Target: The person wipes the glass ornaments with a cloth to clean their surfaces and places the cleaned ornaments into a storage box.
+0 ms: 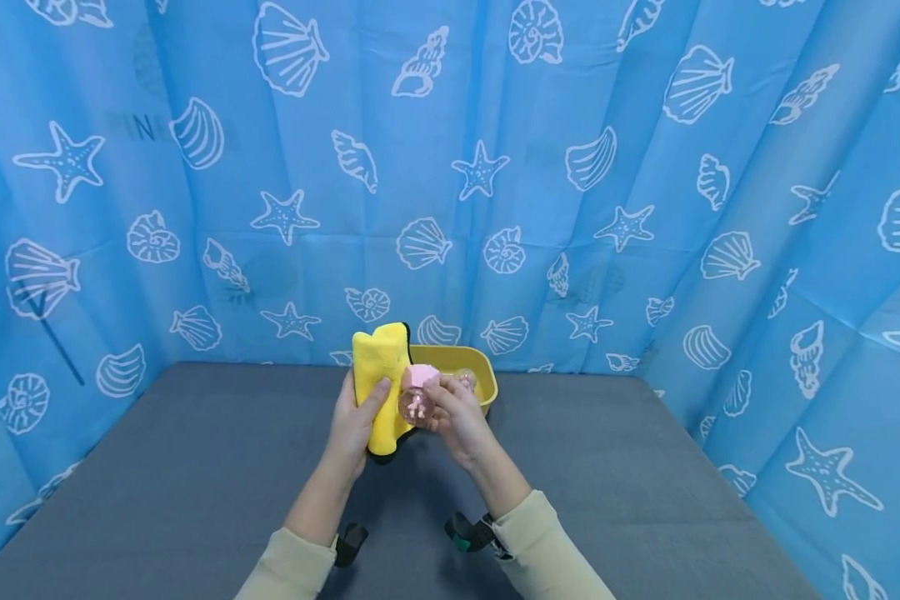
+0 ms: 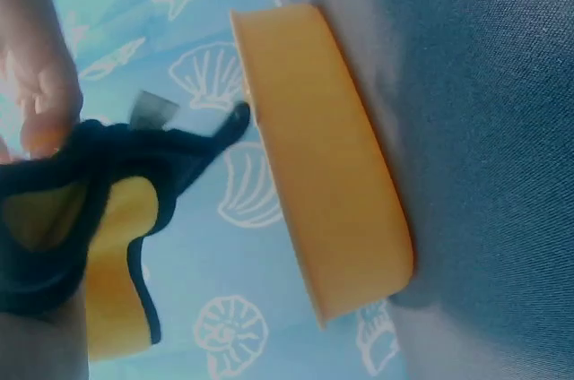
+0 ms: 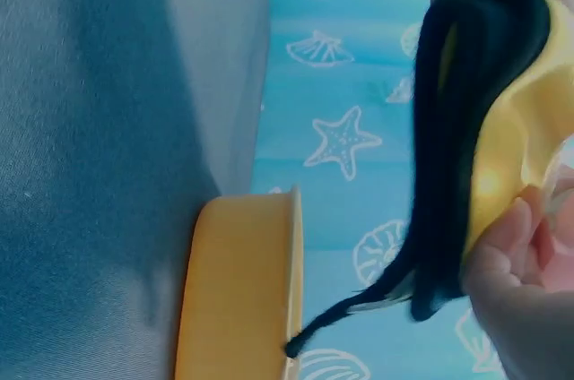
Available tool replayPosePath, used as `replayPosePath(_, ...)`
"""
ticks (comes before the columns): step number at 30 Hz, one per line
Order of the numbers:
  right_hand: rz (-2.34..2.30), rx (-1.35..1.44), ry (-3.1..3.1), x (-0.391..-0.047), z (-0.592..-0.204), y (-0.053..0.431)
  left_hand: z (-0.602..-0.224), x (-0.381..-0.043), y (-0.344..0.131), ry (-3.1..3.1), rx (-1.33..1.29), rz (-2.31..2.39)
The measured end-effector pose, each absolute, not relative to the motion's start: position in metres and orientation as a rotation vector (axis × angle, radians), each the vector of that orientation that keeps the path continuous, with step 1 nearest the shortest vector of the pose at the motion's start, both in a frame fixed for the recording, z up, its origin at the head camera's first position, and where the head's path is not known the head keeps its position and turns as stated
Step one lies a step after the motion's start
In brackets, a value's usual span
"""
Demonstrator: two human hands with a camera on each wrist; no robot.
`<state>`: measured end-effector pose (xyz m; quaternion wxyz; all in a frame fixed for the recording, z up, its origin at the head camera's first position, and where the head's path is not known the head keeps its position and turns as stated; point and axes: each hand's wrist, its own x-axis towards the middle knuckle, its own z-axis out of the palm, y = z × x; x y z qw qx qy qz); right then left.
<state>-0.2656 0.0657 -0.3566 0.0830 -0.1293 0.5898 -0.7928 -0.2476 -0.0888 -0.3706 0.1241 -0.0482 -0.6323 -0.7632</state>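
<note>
In the head view my left hand (image 1: 354,427) holds a folded yellow cloth (image 1: 382,354) with black edging, its thumb lying across the front. My right hand (image 1: 461,421) pinches a small clear globe (image 1: 416,408) with a pink faceted base on top and a tiny pale figure inside. The globe overlaps the right edge of the cloth. At left in the left wrist view, the cloth (image 2: 121,219) shows its black rim and a loose corner. The right wrist view has the right hand's fingers (image 3: 507,241) against the cloth (image 3: 502,174), a bit of pink beside them.
Behind the hands, a yellow basin (image 1: 486,367) stands on the grey table (image 1: 217,475). Another small clear round thing (image 1: 467,380) is inside it, partly behind the right hand. A blue curtain (image 1: 450,208) with white shells and starfish hangs along the back and sides.
</note>
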Motion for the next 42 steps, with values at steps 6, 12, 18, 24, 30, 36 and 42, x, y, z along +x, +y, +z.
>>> replayPosePath(6, -2.217, -0.460, 1.882, -0.259, -0.355, 0.060, -0.374, -0.248, -0.080, -1.882, -0.163, -2.142)
replayPosePath(12, -2.149, -0.474, 1.908, -0.254, -0.358, 0.056, -0.375, -0.246, -0.075, -1.842, -0.063, -2.075)
replayPosePath(18, -2.142, -0.417, 1.824, -0.252, -0.358, 0.062, -0.375, -0.248, -0.076, -1.810, 0.004, -2.051)
replayPosePath(24, -2.115, -0.368, 1.788, -0.251, -0.351, 0.071, -0.374, -0.246, -0.082, -1.780, -0.012, -2.113)
replayPosePath(30, -2.065, -0.493, 1.836, -0.253, -0.348, 0.065, -0.375, -0.241, -0.076, -1.838, -0.183, -2.035)
replayPosePath(36, -2.046, -0.509, 1.880, -0.250, -0.351, 0.059, -0.379, -0.241, -0.071, -1.813, -0.155, -1.969)
replayPosePath(42, -2.060, -0.494, 1.859, -0.248, -0.354, 0.059, -0.380, -0.241, -0.072, -1.771, -0.081, -1.982)
